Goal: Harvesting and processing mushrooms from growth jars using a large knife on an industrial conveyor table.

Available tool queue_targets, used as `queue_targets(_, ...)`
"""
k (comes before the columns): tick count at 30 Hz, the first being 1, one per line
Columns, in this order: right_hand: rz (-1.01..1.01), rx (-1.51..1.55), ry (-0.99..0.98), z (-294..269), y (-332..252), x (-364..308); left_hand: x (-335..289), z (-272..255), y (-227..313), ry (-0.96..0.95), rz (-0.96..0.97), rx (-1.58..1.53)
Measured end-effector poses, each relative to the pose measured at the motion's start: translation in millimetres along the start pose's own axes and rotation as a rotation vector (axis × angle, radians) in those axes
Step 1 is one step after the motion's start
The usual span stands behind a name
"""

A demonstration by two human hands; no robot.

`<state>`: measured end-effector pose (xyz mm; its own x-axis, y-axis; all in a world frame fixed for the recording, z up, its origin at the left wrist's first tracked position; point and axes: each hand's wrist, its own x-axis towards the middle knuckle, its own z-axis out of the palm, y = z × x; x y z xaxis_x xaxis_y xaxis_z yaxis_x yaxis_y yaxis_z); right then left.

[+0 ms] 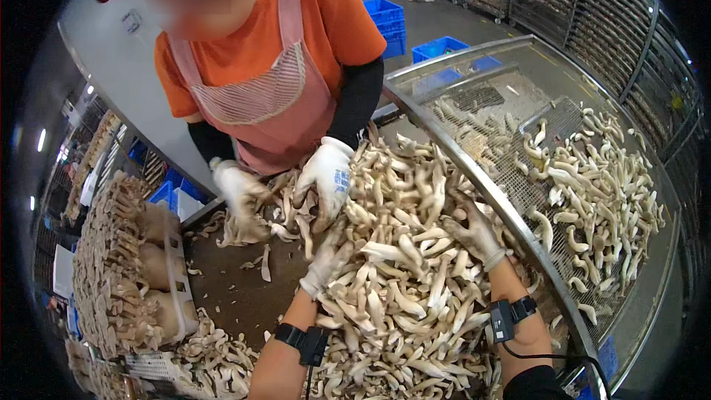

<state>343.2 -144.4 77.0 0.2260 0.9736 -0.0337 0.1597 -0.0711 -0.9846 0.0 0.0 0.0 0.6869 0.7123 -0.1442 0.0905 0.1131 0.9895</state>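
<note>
While both gloved hands dig into the mushroom pile (pixel 400 281):
left hand (pixel 326 261) and right hand (pixel 474 233) lie open among stems; a co-worker's gloved hand (pixel 327 172) rests opposite.

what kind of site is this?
Likely a mushroom packing or sorting shed: a big mushroom pile under the left hand and right hand, a mesh sorting tray, and blue crates by tall racks.

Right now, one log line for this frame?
left hand: gloved, on mushroom pile | right hand: gloved, on pile by metal rail | co-worker's gloved hands: in mushrooms opposite
</note>
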Motion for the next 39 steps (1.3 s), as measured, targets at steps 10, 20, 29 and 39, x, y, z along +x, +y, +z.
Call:
queue_targets(10,0.471,0.574,-0.251,19,-59,-94,-98,96,108,-0.262,0.092,0.129)
queue_targets(20,-0.057,-0.008,0.034,29,18,-119,-122,82,69,0.119,0.103,0.333)
queue_targets(29,0.191,0.490,-0.287,39,-39,-211,-234,112,111,-0.046,0.004,0.202)
queue_targets(39,-0.718,0.078,-0.125,87,5,-182,-352,140,-36,0.057,-0.296,0.449)
